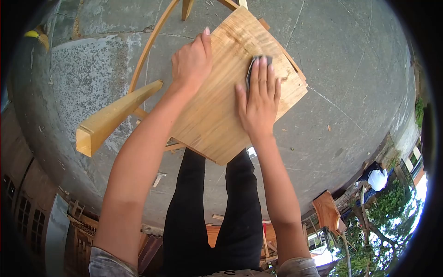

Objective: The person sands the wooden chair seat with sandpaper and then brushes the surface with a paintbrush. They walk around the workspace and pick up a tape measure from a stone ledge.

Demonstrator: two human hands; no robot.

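Sanding pad [254,64] under right hand [259,99] on wooden panel [217,115]

Pale wood seat panel [217,115] w/ visible grain, tilted flat-ish – dark sanding pad [254,64] lying on its top.

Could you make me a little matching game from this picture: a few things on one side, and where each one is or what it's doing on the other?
Things:
1. left hand
2. right hand
3. small dark sanding pad
4. thick pale wooden beam

Places or states:
A. pressed flat under fingertips on the board
B. sticks out to the left, beside the board
C. grips the far left edge of the tan wooden board
D. lies flat on the board, fingers over the pad

Pairs: 1-C, 2-D, 3-A, 4-B
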